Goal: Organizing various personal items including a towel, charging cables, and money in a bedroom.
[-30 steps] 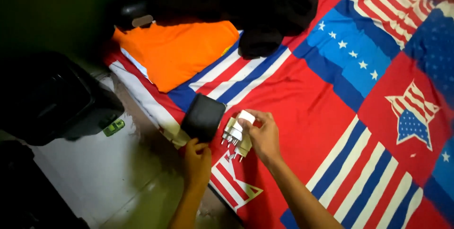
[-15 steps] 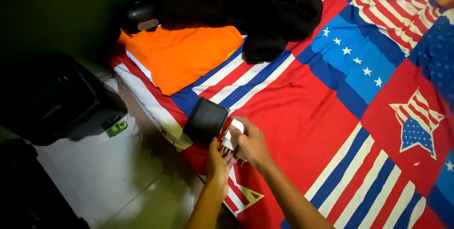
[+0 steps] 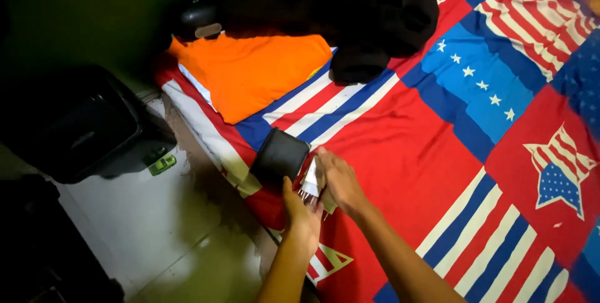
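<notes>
Both my hands, left hand (image 3: 302, 214) and right hand (image 3: 338, 181), pinch the white plug adapters (image 3: 310, 183) just beside the black wallet (image 3: 279, 156) on the striped bedsheet (image 3: 406, 146).

left hand (image 3: 301, 214) raised, fingers curled | right hand (image 3: 338, 181) fingers closed, beside left

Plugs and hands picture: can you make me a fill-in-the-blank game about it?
1. Both hands, left hand and right hand, hold white ____ with metal prongs.
2. The black wallet lies on the bed's ____.
3. The folded shirt is ____.
4. The bedsheet shows stripes and ____.

Missing words: plugs, edge, orange, stars
</notes>
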